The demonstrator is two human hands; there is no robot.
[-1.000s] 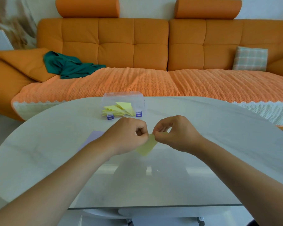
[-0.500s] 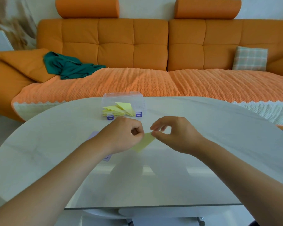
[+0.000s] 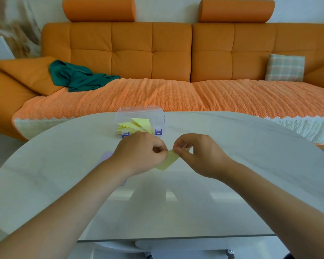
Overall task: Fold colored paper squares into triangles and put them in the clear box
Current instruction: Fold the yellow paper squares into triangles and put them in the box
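Left hand (image 3: 140, 154) and right hand (image 3: 196, 154), close together, each pinch the yellow paper (image 3: 167, 160) between them above the table (image 3: 251, 165); the box (image 3: 140, 122) lies just beyond, nearer the left hand.

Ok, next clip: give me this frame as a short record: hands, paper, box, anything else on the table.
left hand: pinches the yellow paper
right hand: pinches the same paper's upper corner
yellow paper: between the hands, over the table
clear box: beyond the hands, holds yellow triangles
purple paper: on the table, partly hidden by the left forearm
background: orange sofa with a green cloth
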